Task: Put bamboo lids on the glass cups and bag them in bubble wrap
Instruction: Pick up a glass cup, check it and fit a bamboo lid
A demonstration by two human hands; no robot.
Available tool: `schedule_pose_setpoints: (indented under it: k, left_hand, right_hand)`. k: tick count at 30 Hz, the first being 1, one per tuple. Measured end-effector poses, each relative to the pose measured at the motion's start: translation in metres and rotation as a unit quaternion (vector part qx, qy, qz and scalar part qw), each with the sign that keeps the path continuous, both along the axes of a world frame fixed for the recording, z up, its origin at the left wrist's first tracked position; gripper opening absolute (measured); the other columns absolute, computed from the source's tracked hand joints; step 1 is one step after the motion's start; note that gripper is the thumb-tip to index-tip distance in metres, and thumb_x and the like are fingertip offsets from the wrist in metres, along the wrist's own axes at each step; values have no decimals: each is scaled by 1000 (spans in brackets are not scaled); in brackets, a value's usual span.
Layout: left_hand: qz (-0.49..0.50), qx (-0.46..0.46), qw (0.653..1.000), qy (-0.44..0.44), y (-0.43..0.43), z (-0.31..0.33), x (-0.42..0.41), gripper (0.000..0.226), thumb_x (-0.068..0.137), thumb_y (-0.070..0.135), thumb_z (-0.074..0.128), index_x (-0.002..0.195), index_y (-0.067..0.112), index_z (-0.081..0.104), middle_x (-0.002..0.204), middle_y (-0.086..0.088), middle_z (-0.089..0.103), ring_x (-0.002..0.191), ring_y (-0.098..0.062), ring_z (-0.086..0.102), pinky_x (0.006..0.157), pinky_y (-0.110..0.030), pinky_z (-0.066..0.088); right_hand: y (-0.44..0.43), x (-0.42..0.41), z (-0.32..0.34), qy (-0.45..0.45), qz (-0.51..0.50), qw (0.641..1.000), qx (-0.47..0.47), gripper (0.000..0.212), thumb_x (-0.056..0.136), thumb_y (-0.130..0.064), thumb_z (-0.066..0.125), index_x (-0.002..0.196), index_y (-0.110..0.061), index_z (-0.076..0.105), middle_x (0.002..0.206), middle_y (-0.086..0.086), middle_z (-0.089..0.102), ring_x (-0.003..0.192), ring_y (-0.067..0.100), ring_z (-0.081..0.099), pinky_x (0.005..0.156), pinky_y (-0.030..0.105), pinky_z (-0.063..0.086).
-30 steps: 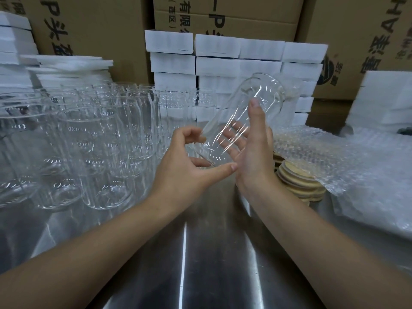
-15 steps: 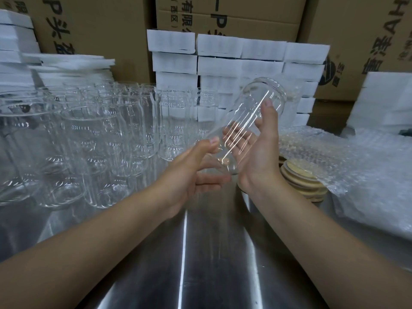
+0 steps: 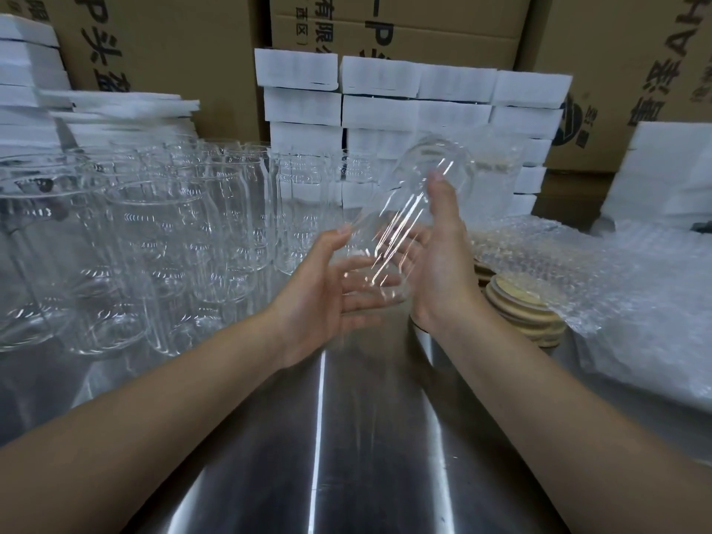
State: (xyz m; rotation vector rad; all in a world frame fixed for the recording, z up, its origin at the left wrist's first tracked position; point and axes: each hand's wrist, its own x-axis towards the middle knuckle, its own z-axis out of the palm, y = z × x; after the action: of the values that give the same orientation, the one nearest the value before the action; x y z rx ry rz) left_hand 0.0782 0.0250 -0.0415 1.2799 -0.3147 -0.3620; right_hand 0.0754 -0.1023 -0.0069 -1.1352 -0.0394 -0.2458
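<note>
Your left grip (image 3: 327,291) has changed most. A second ago its thumb and forefinger were curled into a ring near the low end of the glass cup (image 3: 400,225). Now the fingers lie straight and spread, palm turned toward the cup, fingertips at or just under that low end (contact looks likely, but blur and clear glass leave it unconfirmed), and they clasp nothing. Your right grip (image 3: 443,260) has kept its hold throughout: thumb laid up the near side of the cup, fingers showing through the glass behind it. The cup hangs in the air above the desk (image 3: 346,456), tilted, with its low end toward you and its high end up and away to the right. Which end is the mouth cannot be told, and no lid is on it. The bamboo lids (image 3: 516,306) sit stacked on the desk just right of your right wrist, partly under the edge of the bubble wrap (image 3: 624,294). The other cups (image 3: 162,240) stand crowded together on the left. Judgement: this reads as turning or checking the cup, so lidding has not begun. The lids lie on the side of the busy hand, so passing the cup to the left one seems the sensible next move. Smooth glass held one-handed may slip.
</note>
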Motion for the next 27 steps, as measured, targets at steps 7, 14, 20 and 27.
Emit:
schedule_pose_setpoints:
  k: [7, 14, 20, 27]
  left_hand:
    - [20, 0, 994, -105, 7, -11, 3, 78, 58, 34, 74, 129, 12, 49, 95, -4, 74, 86, -19, 72, 72, -30, 56]
    - [166, 51, 978, -113, 3, -13, 10, 75, 55, 25, 79, 124, 22, 50, 107, -2, 69, 84, -6, 72, 83, -26, 51]
    - [187, 111, 971, -96, 8, -12, 11, 89, 42, 40, 83, 123, 29, 49, 112, 4, 68, 100, -12, 69, 96, -33, 49]
    - [190, 126, 969, -93, 4, -12, 7, 82, 52, 33, 80, 127, 26, 47, 114, 3, 67, 106, -13, 66, 100, -37, 49]
  right_hand:
    - [6, -12, -4, -93, -15, 927, -363, 84, 79, -67, 57, 147, -28, 26, 114, -13, 56, 97, -3, 59, 81, 19, 45]
    - [-22, -14, 21, -123, -192, 657, -718, 28, 96, -30, 39, 111, -14, 56, 99, 7, 68, 88, 29, 57, 80, 37, 37]
    - [-32, -9, 16, 11, -166, 562, -810, 34, 92, -35, 46, 120, -18, 54, 117, 9, 62, 107, 30, 56, 79, 35, 32]
    - [-32, -6, 10, 67, -131, 503, -852, 51, 90, -45, 48, 134, -21, 43, 132, 6, 55, 121, 30, 50, 96, 40, 33]
